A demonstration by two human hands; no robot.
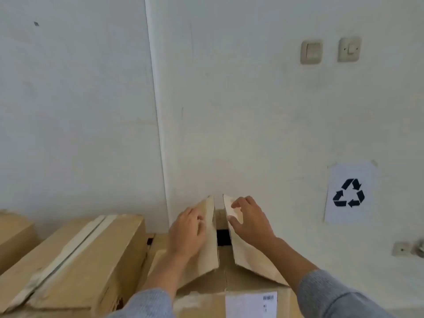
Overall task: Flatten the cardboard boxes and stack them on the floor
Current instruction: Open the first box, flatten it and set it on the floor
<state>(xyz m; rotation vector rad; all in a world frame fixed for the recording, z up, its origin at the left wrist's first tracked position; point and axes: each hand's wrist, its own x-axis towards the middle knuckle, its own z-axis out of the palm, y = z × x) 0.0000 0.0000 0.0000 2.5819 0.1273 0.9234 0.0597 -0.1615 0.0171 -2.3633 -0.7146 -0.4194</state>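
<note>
A brown cardboard box with a white label stands right in front of me, its two top flaps raised. My left hand grips the left flap from outside. My right hand holds the right flap, fingers curled over its upper edge. A dark gap into the box shows between the flaps. A closed, taped cardboard box lies to the left, touching the first one.
A third box sits at the far left edge. The white wall is close behind, with a recycling sign at right, two switches higher up and a socket low at right.
</note>
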